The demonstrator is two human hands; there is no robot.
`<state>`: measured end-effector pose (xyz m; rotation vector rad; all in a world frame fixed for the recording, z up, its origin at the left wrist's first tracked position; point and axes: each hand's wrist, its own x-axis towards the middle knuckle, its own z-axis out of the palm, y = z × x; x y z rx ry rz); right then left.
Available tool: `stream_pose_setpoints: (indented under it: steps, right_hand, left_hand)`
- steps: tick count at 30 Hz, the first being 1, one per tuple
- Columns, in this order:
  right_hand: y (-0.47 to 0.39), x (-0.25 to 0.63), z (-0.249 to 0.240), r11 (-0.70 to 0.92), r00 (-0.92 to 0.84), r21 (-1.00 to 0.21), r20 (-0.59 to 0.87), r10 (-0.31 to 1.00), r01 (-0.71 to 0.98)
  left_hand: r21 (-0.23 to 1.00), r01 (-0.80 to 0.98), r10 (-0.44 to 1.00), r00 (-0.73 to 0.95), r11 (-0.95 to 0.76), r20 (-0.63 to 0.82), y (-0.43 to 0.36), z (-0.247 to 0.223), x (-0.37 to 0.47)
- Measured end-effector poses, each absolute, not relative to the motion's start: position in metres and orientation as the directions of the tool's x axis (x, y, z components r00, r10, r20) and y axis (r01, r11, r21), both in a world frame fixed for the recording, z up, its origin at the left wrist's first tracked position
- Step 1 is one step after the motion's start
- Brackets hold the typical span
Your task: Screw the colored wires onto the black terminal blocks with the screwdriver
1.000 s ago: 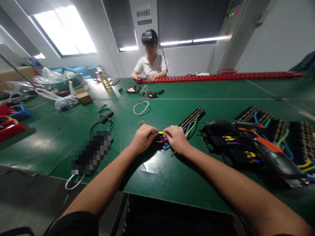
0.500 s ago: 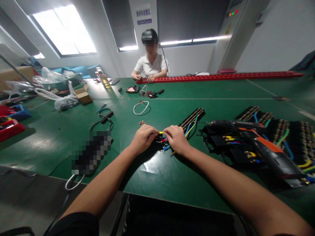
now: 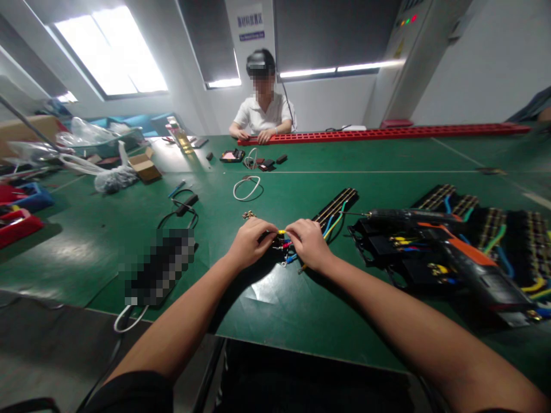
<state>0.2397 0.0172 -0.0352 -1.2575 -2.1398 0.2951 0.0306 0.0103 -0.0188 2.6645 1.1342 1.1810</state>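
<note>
My left hand (image 3: 250,242) and my right hand (image 3: 310,244) meet over the table, their fingertips pinched at opposite ends of a small yellow-sleeved wire terminal (image 3: 282,232). Below the fingers hang more wire ends, one with a red sleeve (image 3: 286,245) and a blue one (image 3: 291,259) ending in a metal ring. Behind my right hand lies a long black strip with brass contacts (image 3: 336,206), blue and green-yellow wires running along it. A dark part under the fingers is mostly hidden. Small brass pieces (image 3: 248,215) lie just beyond my left hand.
A cordless screwdriver (image 3: 469,264) rests over black housings (image 3: 383,244) and more strips on the right. A power strip (image 3: 161,267) lies left. Across the table, a person (image 3: 264,112) sits at a long red rail (image 3: 387,133). Red bins (image 3: 19,226) stand far left.
</note>
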Motion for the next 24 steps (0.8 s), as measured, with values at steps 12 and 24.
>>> stream_pose_setpoints:
  steps: [12,24]
  right_hand:
    - [0.018,0.239,-0.036,0.526,-0.358,-0.477,0.402,0.843,0.704]
    - [0.017,0.241,-0.035,0.530,-0.364,-0.478,0.400,0.841,0.700]
  left_hand:
    - [0.282,0.619,0.627,0.455,-0.733,0.632,0.011,-0.021,0.031]
    - [0.340,0.601,0.690,0.628,-0.724,0.360,0.012,-0.002,-0.002]
